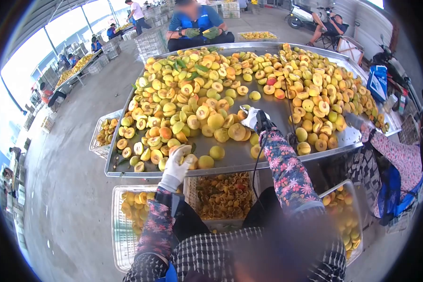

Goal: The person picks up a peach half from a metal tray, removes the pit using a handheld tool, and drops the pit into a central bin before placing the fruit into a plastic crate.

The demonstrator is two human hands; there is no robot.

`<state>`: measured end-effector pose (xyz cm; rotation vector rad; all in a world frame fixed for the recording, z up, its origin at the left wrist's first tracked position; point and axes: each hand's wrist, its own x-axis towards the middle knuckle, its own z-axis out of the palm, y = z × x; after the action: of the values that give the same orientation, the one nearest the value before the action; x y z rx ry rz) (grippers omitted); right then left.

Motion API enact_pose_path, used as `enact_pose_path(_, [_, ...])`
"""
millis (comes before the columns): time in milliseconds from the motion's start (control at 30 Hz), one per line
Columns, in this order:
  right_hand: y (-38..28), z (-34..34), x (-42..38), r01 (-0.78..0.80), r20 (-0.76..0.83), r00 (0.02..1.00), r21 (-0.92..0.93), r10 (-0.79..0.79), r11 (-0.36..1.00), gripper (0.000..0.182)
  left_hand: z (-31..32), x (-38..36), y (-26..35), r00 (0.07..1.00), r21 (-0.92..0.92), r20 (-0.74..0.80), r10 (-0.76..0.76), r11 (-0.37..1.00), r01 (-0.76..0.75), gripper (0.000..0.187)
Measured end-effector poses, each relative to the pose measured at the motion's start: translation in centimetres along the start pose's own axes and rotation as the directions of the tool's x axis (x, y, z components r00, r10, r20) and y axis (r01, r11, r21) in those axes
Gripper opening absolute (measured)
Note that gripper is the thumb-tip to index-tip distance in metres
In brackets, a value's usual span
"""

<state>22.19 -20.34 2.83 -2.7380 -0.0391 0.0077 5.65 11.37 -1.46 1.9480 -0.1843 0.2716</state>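
My left hand point(176, 168), in a white glove, is at the near edge of the metal table point(263, 165). Its fingers curl around a yellow peach point(191, 161), partly hidden by the glove. My right hand point(253, 118), also gloved in white, is further in, beside the heap of halved peaches point(202, 113). Its fingers are closed on something small with a shiny tip, which I cannot make out. A black strap with a cable wraps that wrist. Pits show in some halves; several whole-looking peaches lie between my hands.
Under the table's near edge stand a crate of brownish scraps point(223, 195) and white crates of peaches point(122, 235) point(350, 207). Across the table a person in gloves point(195, 28) handles fruit. At the right, a patterned sleeve point(395, 152) reaches the table.
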Motion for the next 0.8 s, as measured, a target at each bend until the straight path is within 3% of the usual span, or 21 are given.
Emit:
enact_pose_path(33, [-0.2,0.0,-0.2,-0.035,0.001,0.999,0.047,0.035,0.998,0.062,0.7,-0.1,0.5,1.000,-0.028,0.022,0.000,1.000,0.001,0.033])
enact_pose_path(67, [0.9,0.7,0.0,0.034,-0.017,0.999,0.147,-0.031,0.989,0.065,1.5,-0.2,1.2,0.999,-0.060,0.043,0.001,0.998,0.001,0.032])
enact_pose_path(133, [3.6,2.6,0.2,0.178,-0.064,0.984,0.325,-0.166,0.929,0.071,2.8,-0.6,3.3,0.987,-0.251,0.109,-0.116,0.958,0.140,0.034])
enact_pose_path(167, [3.7,2.4,-0.8,0.098,-0.018,0.995,0.398,-0.099,0.912,0.076,3.2,-0.7,4.6,0.972,-0.345,0.158,-0.174,0.913,0.219,0.036])
enact_pose_path(200, [4.6,3.5,-1.3,0.090,-0.003,0.994,0.609,-0.112,0.788,0.072,3.8,-0.9,5.2,0.951,-0.430,0.213,-0.225,0.852,0.298,0.038])
enact_pose_path(300, [2.6,3.8,-6.6,0.160,-0.090,0.981,0.869,-0.170,0.469,0.059,7.8,-1.1,3.1,0.973,-0.627,0.198,-0.121,0.747,0.221,0.052])
enact_pose_path(367, [-1.0,3.9,-11.8,0.211,-0.158,0.967,0.936,-0.198,0.283,0.047,10.1,-1.2,5.2,0.940,-0.806,0.232,-0.251,0.492,0.330,0.059])
enact_pose_path(400, [-2.9,3.1,-14.9,0.271,-0.185,0.954,0.867,-0.236,0.418,0.038,10.7,-1.2,7.5,0.880,-0.884,0.298,-0.370,0.242,0.400,0.062])
enact_pose_path(433, [-4.1,2.8,-17.2,0.288,-0.168,0.936,0.873,-0.310,0.395,0.032,11.3,-1.3,8.1,0.895,-0.940,0.339,-0.290,-0.058,0.337,0.060])
enact_pose_path(467, [-4.7,3.0,-19.1,0.297,-0.148,0.913,0.881,-0.380,0.369,0.027,10.9,-2.2,10.4,0.892,-0.962,0.258,-0.371,-0.014,0.273,0.058])
enact_pose_path(533, [-3.8,3.1,-21.5,0.146,-0.072,0.963,0.949,-0.260,0.281,0.020,10.8,-3.2,7.6,0.905,-0.965,0.263,-0.334,-0.094,0.245,0.055])
enact_pose_path(567, [-3.7,2.0,-22.4,0.295,-0.207,0.950,0.845,-0.235,0.446,0.017,10.6,-3.1,7.9,0.880,-0.953,0.298,-0.370,-0.161,0.256,0.049])
enact_pose_path(667, [-2.4,1.7,-24.1,0.247,-0.140,0.965,0.776,-0.224,0.580,0.016,10.5,-3.6,8.6,0.857,-0.947,0.319,-0.404,-0.170,0.273,0.043])
enact_pose_path(733, [-0.7,6.9,-25.2,0.363,-0.322,0.929,0.682,-0.185,0.635,0.017,10.6,-4.3,8.4,0.858,-0.947,0.304,-0.414,-0.233,0.223,0.038])
enact_pose_path(800, [0.1,8.9,-27.9,0.395,-0.330,0.919,0.752,-0.217,0.528,0.021,10.1,-4.2,9.2,0.865,-0.939,0.297,-0.404,-0.288,0.188,0.037])
